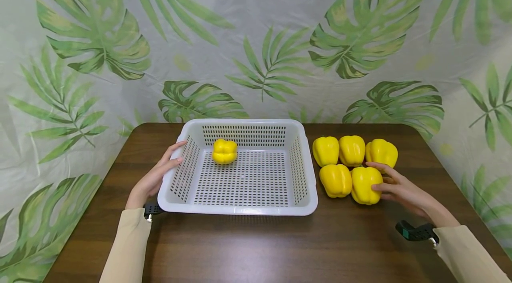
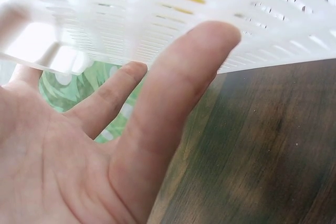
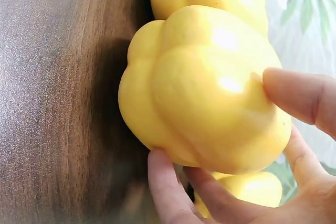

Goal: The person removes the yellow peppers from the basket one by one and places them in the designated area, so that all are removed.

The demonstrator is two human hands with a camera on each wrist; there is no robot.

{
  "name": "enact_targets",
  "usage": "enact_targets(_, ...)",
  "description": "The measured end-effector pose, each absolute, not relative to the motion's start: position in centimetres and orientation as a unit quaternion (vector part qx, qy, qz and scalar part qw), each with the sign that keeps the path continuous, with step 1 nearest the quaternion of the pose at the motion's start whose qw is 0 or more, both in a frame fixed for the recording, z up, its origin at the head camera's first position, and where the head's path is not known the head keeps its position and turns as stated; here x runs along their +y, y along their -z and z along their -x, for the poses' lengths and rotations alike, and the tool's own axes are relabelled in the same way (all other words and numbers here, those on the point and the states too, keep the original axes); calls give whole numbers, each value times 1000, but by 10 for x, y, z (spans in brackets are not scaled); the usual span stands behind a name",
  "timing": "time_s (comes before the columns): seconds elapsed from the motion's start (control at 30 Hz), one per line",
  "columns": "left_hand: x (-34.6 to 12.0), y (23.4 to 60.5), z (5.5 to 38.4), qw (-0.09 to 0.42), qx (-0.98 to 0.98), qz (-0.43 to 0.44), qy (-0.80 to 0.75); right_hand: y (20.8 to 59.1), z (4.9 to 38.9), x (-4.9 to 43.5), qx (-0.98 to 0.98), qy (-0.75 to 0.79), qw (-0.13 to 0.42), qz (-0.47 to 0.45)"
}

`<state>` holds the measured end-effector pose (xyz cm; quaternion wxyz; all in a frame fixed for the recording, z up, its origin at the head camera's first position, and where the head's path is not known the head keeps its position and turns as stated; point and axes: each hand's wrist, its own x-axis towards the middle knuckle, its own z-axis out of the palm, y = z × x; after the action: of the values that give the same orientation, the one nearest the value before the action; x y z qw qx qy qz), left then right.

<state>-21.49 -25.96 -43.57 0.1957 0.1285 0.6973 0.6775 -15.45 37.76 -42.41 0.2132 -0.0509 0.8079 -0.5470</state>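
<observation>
A yellow bell pepper at the front right of a small group is in my right hand. In the right wrist view, fingertips touch this pepper from opposite sides, and it sits close over the table. My left hand rests at the left rim of a white perforated plastic basket, its fingers fairly straight. Seen from the left wrist, the thumb stretches along the basket's outer wall. Another yellow bell pepper lies inside the basket, toward the back left.
Several more yellow bell peppers stand right of the basket, among them one at the front and one at the back right. The brown wooden table ends at a leaf-patterned cloth backdrop.
</observation>
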Motion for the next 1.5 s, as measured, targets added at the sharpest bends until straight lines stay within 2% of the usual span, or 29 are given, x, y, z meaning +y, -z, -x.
enact_targets(0.47, -259, 436, 215, 193, 699, -128, -677, 414, 162, 375, 808, 559, 181, 44)
enact_targets(0.9, -260, 436, 214, 192, 695, -134, -680, 398, 171, 370, 808, 571, 128, 63)
enact_targets(1.5, -257, 435, 213, 191, 697, -129, -679, 370, 193, 322, 808, 563, 146, 95)
